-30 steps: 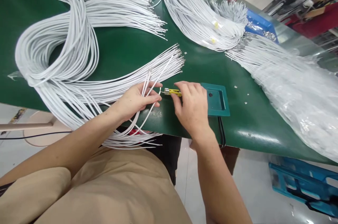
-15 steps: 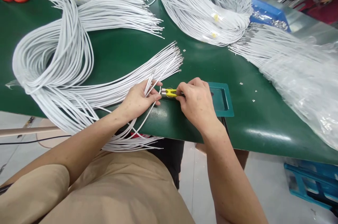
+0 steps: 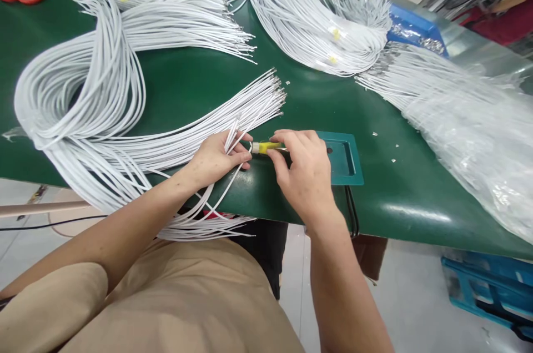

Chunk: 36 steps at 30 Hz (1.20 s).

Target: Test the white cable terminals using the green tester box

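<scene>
At frame centre: left hand [image 3: 214, 160] clamping a few white wires [image 3: 228, 145]; right hand [image 3: 306, 172] pinching a small yellow tool [image 3: 266, 147] against a wire end, above green tabletop [image 3: 187, 78], beside teal tray [image 3: 347, 159].

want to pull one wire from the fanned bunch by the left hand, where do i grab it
Take one white wire just behind its bared tip, coming from the right. The tips fan apart there, while further left the strands lie packed together. The left hand and right hand work just below.

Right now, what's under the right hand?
The right hand covers the rear of a yellow tool and the teal tray's left edge; whatever else lies beneath is hidden.
</scene>
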Motion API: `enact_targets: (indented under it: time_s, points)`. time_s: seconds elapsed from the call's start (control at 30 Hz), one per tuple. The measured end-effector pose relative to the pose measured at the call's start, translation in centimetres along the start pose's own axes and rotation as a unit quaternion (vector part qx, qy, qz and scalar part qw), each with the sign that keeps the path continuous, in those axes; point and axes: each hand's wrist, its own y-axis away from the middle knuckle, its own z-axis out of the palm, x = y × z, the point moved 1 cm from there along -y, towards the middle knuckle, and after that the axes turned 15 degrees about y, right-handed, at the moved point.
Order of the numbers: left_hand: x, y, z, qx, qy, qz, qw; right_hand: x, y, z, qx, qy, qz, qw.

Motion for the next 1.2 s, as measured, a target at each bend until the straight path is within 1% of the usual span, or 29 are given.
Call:
enact_targets:
  time_s: [0.07, 0.1, 0.2, 0.23, 0.3, 0.4, 0.47, 0.5, 0.57, 0.6, 0.63, 0.67, 0.7, 0.73, 0.77, 0.8, 0.87, 0.93, 0.97, 1.07, 1.1, 1.13, 1.2]
  points:
    - [0.3, 0.2, -0.2, 0.003, -0.011, 0.011, 1.000, -1.6, 1.1, 0.2, 0.023, -0.042, 0.004, 0.999]
    - [0.4, 0.3, -0.3, 0.006, -0.019, 0.018, 1.000, -2.5, 1.7, 0.5, 0.028, -0.060, -0.014, 0.998]
    - [0.9, 1.0, -0.7, 0.014, -0.019, 0.029, 0.999, -5.3, 3.2, 1.7, 0.007, -0.081, -0.106, 0.991]
    - [1.0, 1.2, -0.9, 0.015, -0.009, 0.026, 1.000, -6.1, 3.6, 2.1, 0.000, -0.068, -0.135, 0.988]
    - [1.2, 1.8, -1.1, 0.014, 0.012, 0.017, 1.000, -7.5, 4.2, 2.7, -0.011, -0.020, -0.172, 0.985]
    - [1.3, 2.7, -1.6, 0.007, 0.029, 0.021, 0.999, -9.0, 4.7, 2.9, -0.033, 0.053, -0.175, 0.983]
    - [1.4, 3.3, -1.9, 0.007, 0.045, 0.025, 0.999, -9.7, 5.1, 2.5, -0.065, 0.067, -0.158, 0.983]
    - [1.4, 3.6, -2.0, 0.010, 0.058, 0.025, 0.998, -9.9, 5.2, 2.1, -0.090, 0.059, -0.144, 0.984]
    - [1.4, 4.4, -2.3, 0.014, 0.086, 0.024, 0.996, -9.9, 5.3, 1.2, -0.150, 0.009, -0.096, 0.984]
    - [1.3, 4.8, -2.3, 0.012, 0.098, 0.025, 0.995, -9.6, 5.1, 0.7, -0.170, -0.031, -0.060, 0.983]
    - [1.3, 5.2, -2.3, 0.005, 0.103, 0.024, 0.994, -9.2, 4.7, 0.2, -0.178, -0.079, -0.016, 0.981]
    - [1.2, 5.7, -2.3, -0.004, 0.103, 0.023, 0.994, -8.5, 4.2, -0.3, -0.163, -0.130, 0.036, 0.977]
    - [1.1, 6.2, -2.2, -0.013, 0.099, 0.022, 0.995, -7.8, 3.6, -0.8, -0.128, -0.185, 0.090, 0.970]
    - [1.0, 6.6, -2.0, -0.021, 0.092, 0.020, 0.995, -7.1, 3.0, -1.1, -0.085, -0.238, 0.141, 0.957]
    - [0.9, 7.1, -1.9, -0.026, 0.084, 0.018, 0.996, -6.4, 2.4, -1.3, -0.050, -0.288, 0.178, 0.940]
    - [0.8, 7.6, -1.7, -0.032, 0.075, 0.013, 0.997, -5.9, 1.9, -1.3, -0.027, -0.334, 0.199, 0.921]
    - [0.6, 8.4, -1.4, -0.047, 0.062, 0.002, 0.997, -5.3, 1.1, -1.1, -0.013, -0.407, 0.209, 0.889]
    - [0.6, 8.9, -1.2, -0.051, 0.051, 0.006, 0.997, -5.5, 1.0, -0.5, -0.018, -0.453, 0.201, 0.868]
    - [0.7, 9.0, -1.2, -0.043, 0.048, 0.023, 0.998, -5.8, 1.1, -0.2, -0.021, -0.467, 0.199, 0.861]
    - [1.6, 9.0, -1.3, 0.005, 0.027, 0.091, 0.995, -6.9, 1.8, 0.6, -0.027, -0.490, 0.206, 0.846]
    - [1.9, 9.0, -1.3, 0.016, 0.018, 0.100, 0.995, -7.2, 2.1, 0.8, -0.034, -0.499, 0.208, 0.841]
    - [2.1, 8.9, -1.3, 0.022, 0.010, 0.096, 0.995, -7.4, 2.3, 0.9, -0.044, -0.511, 0.210, 0.832]
    - [2.3, 8.9, -1.3, 0.019, 0.011, 0.069, 0.997, -7.6, 2.5, 0.9, -0.065, -0.545, 0.211, 0.809]
